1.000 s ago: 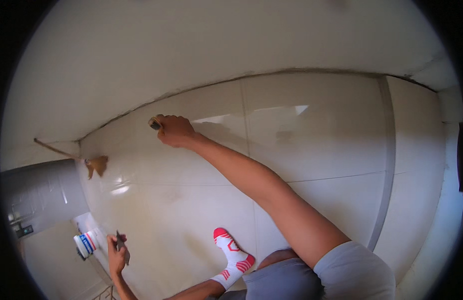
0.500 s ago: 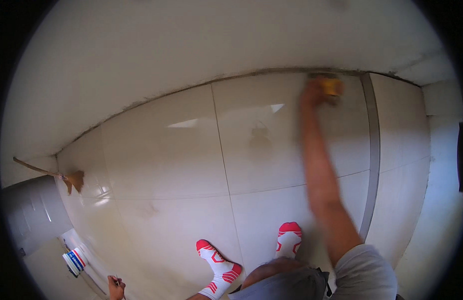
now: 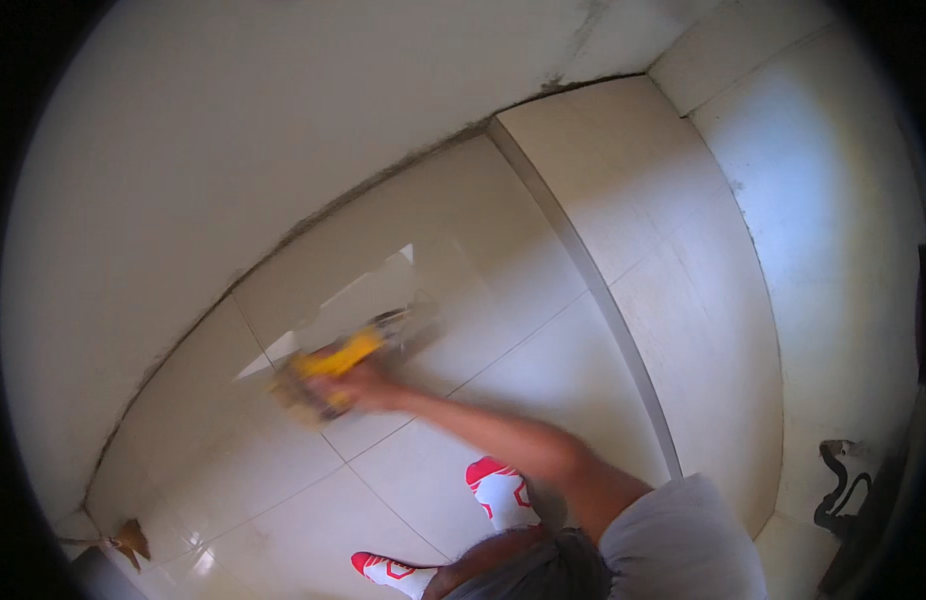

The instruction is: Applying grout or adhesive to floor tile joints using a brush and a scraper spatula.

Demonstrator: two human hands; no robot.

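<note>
My right hand (image 3: 367, 387) grips a yellow hand-held tool (image 3: 353, 352) above the glossy tiled floor (image 3: 523, 280). Motion blurs both, so the tool's exact kind is unclear. Its middle is bright yellow, one end looks dark grey, and the other is a tan, smeared shape toward the lower left. My right arm stretches leftward from a grey sleeve. Whether the tool touches the tiles I cannot tell. My left hand is out of view.
My feet, in white and red socks (image 3: 503, 498), stand on the tiles. A pale wall (image 3: 213, 150) borders the floor. To the right is a raised tiled ledge (image 3: 613, 190). A broom head (image 3: 132, 541) shows at lower left, a black hose (image 3: 831, 490) at lower right.
My right hand has come away from the wall edge, leftward and nearer, with the yellow tool in it. The view has turned right. My left hand and a white bucket have left the picture.
</note>
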